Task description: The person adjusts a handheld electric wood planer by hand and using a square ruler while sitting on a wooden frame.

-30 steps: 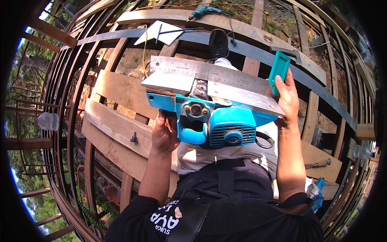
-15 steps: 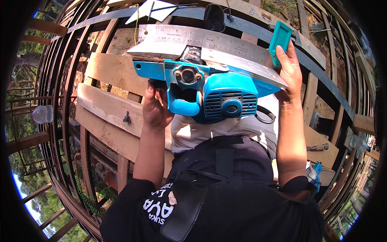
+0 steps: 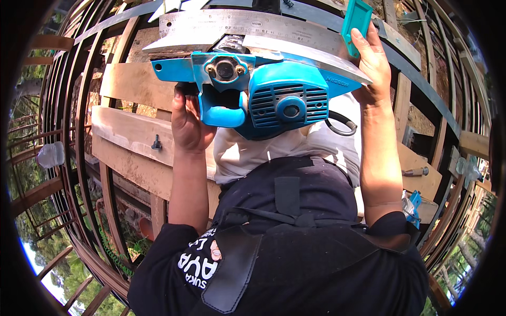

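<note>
A blue electric planer (image 3: 289, 84) is held up over my lap, its flat metal base turned away from me. My left hand (image 3: 191, 121) is closed around the planer's left end, its fingers partly hidden behind the body. A steel ruler (image 3: 274, 27) lies on edge along the planer's base, across the dark cutter drum (image 3: 231, 44). My right hand (image 3: 375, 68) is at the planer's right end, the thumb and fingers gripping a teal plastic block (image 3: 357, 25) against the ruler's end. The right palm sits beside the tip of the base.
Wooden planks (image 3: 132, 124) rest on dark metal framing below, with a small black knob bolt (image 3: 156, 142) on one. To the right are a wooden-handled tool (image 3: 415, 171) and a blue tool (image 3: 414, 206). Clear plastic containers (image 3: 51, 155) are at both sides.
The planer, ruler and both hands have shifted a little up and to the left in the picture. The view itself has moved slightly too. Both grips look the same.
</note>
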{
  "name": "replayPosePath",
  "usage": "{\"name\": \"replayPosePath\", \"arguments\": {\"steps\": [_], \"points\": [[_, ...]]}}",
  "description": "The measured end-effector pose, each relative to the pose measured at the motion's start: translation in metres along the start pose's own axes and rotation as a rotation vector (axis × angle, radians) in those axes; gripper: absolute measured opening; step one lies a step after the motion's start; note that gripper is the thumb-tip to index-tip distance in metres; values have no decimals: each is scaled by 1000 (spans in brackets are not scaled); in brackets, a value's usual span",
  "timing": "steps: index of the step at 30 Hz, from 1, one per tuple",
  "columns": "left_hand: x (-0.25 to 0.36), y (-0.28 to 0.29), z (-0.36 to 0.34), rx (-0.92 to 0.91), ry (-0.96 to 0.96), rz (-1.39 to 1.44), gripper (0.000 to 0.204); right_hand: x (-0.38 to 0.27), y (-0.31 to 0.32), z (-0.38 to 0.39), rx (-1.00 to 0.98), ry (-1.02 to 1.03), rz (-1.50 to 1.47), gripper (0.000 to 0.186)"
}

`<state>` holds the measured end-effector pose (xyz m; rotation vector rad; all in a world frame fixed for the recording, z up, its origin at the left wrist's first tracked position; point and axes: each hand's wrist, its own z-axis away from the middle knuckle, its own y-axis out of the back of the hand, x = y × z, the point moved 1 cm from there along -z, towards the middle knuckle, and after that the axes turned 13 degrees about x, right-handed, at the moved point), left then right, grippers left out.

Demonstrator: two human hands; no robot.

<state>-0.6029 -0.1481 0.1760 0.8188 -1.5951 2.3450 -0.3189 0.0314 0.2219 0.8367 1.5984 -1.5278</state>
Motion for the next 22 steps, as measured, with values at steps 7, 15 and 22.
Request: {"name": "replayPosePath", "arguments": {"steps": [7, 15, 22], "points": [[2, 9, 1, -24, 11, -37, 63, 0, -7, 2, 49, 25, 42, 35], [0, 12, 0, 8, -5, -60, 63, -8, -11, 10, 73, -27, -23, 38], [3, 10, 1, -18, -83, -137, 64, -5, -11, 6, 49, -7, -19, 50]]}}
